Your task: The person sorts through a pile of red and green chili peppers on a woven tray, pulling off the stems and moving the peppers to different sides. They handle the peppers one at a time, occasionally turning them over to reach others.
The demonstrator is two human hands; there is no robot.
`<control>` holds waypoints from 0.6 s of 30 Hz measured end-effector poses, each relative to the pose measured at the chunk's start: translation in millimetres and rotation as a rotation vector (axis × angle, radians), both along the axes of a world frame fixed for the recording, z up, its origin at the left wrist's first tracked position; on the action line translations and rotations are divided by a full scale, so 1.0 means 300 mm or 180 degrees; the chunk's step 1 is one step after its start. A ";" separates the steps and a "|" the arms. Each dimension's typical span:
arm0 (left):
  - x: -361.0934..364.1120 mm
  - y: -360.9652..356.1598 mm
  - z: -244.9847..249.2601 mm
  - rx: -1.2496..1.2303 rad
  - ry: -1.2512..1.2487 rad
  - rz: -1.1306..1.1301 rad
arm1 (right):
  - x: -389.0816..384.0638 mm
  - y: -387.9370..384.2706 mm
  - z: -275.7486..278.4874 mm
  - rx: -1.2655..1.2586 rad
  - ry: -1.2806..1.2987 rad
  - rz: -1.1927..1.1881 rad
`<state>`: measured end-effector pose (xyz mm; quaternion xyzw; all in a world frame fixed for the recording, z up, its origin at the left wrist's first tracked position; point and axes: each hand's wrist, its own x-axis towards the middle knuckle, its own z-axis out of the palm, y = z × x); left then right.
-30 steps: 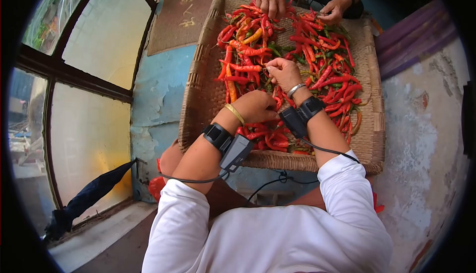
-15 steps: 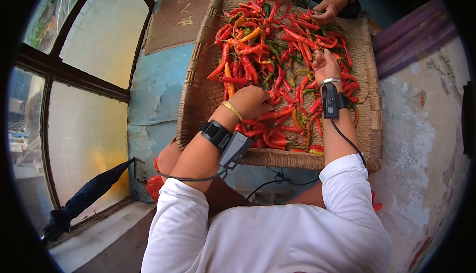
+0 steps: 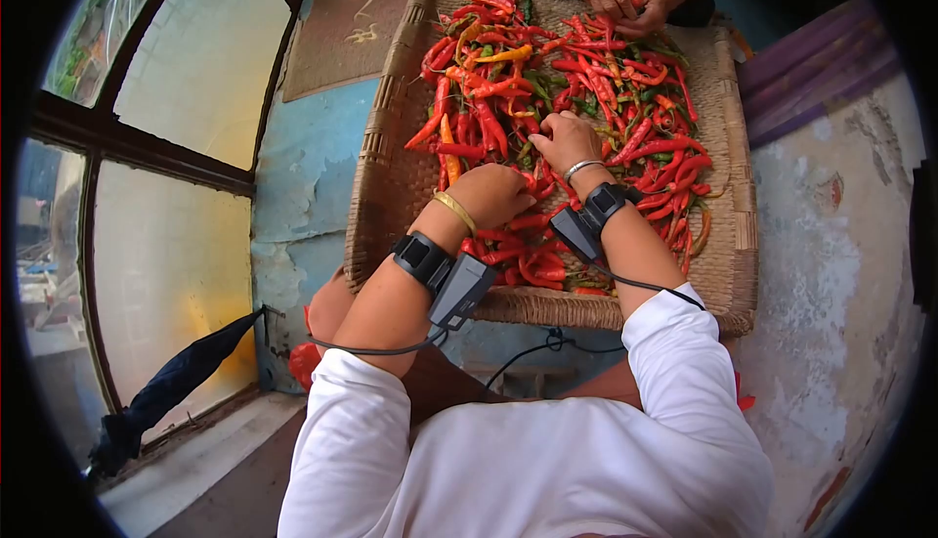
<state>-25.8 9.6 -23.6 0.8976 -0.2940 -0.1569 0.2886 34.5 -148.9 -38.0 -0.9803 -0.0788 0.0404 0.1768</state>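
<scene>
Red chili peppers (image 3: 489, 128), with some orange and green ones among them, are heaped in a shallow woven basket (image 3: 738, 245). My left hand (image 3: 493, 194) is low over the near part of the heap, its fingers curled together beside a red chili pepper; its fingertips are partly hidden, and what is in them I cannot make out. My right hand (image 3: 569, 144) is just beyond it and to its right, fingers bent in a pinch above the peppers. Whatever the right fingertips hold is too small to name.
Across the basket, another person's hands (image 3: 630, 0) hold red peppers above the far rim. A window (image 3: 181, 69) and a folded dark umbrella (image 3: 176, 377) are on the left. To the right is a worn wall (image 3: 821, 235) with purple cloth (image 3: 821, 79).
My right hand has swung left from the basket's right side, closing from a loosely open shape, and now is near my left hand. The other person's hands have come together.
</scene>
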 end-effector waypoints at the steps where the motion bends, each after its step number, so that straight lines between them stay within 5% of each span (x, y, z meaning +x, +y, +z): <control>1: 0.001 0.001 -0.003 -0.0006 -0.0063 0.0016 | 0.002 0.000 -0.003 0.0002 0.0002 0.0002; 7: 0.000 0.004 0.005 0.0011 -0.0095 0.0005 | 0.052 -0.084 -0.038 0.0674 -0.0321 0.0476; 9: 0.000 0.004 0.003 -0.0007 -0.0098 0.0020 | 0.057 -0.125 0.029 0.2100 0.0871 0.0218; 11: 0.002 0.003 0.000 -0.0032 -0.0103 0.0027 | 0.073 -0.187 0.057 0.2954 0.1118 -0.0045; 14: 0.002 0.004 -0.004 -0.0052 -0.0129 0.0001 | 0.075 -0.245 0.111 0.3510 0.1102 -0.0370; 16: 0.002 0.004 -0.004 -0.0072 -0.0200 -0.0005 | 0.084 -0.259 0.116 0.4588 0.0763 -0.0682; 18: 0.001 0.000 0.032 0.0130 -0.0029 0.0012 | 0.064 -0.226 0.126 0.4393 0.0838 -0.0904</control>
